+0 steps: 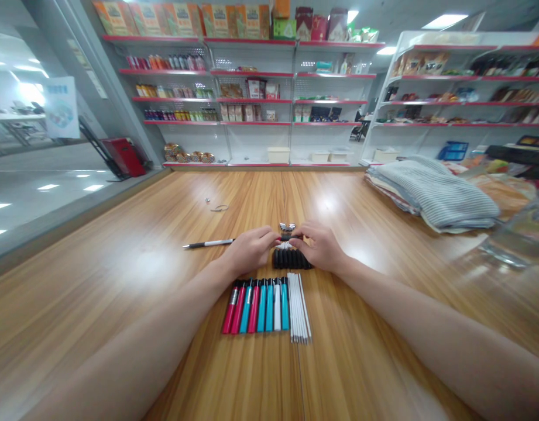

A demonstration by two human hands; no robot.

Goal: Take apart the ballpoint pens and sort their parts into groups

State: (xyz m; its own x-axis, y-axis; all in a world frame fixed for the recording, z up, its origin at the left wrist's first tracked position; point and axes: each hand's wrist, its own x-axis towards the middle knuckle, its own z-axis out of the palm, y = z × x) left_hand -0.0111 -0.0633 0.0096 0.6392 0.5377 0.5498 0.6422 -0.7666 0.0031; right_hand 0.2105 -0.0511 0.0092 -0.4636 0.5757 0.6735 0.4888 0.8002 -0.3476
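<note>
Near the middle of the frame, a left hand [251, 251] and a right hand [322, 247], both curled inward, fingertips [275, 238] almost meeting and pinching a small dark pen part [287, 235] from either side, its exact shape mostly hidden behind the fingers. Just behind it, a small silver piece [287, 227], either touching the pinched part or right beside it, impossible to tell which. Directly below the fingertips, a tight row of black pen parts [292, 259], side by side on the wooden table [98, 316]. Toward lower centre, a neat row of pen barrels [256, 305] in red, teal and white, all lying parallel, and just to their right, a bundle of thin white refills [299, 307], slightly fanned. Left of the left hand and close to it, a lone black-and-silver pen [208, 243], flat on the table, tip pointing left. Farther up the table and well apart from the hands, a tiny metal piece [207, 200] and a thin loop of wire [219, 207], close together. At the right, a stack of folded striped grey cloth [431, 193]. Along the far end, white shelving [251, 73] with red-edged shelves, lined with packaged goods [234, 26]. At the upper left, a red case on a black hand truck [124, 156].
</note>
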